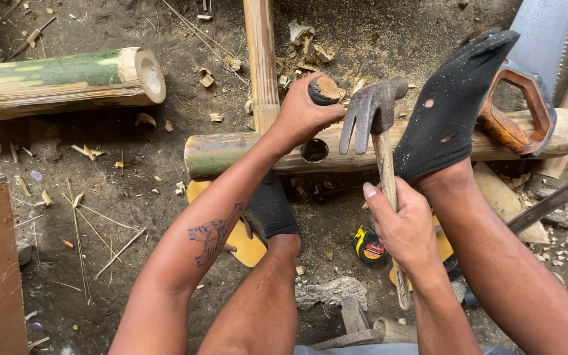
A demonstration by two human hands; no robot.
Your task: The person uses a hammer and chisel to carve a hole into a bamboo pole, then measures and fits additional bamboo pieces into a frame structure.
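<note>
Left hand (304,115) gripping chisel handle (325,89) over bamboo pole (244,152) at frame centre, right hand (402,230) grasping claw hammer (373,112); best struck squarely, chisel kept upright.

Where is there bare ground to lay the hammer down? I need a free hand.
Barest is the dirt left of the left forearm, below the green bamboo log, with only thin splinters. It is crowded by the saw and tape measure, and wood chips litter the top.

tape measure (369,245) — label: round, red and white on its yellow-black case | place: on the dirt, about 5 o'clock of centre | other labels, signs, screens — none
</note>
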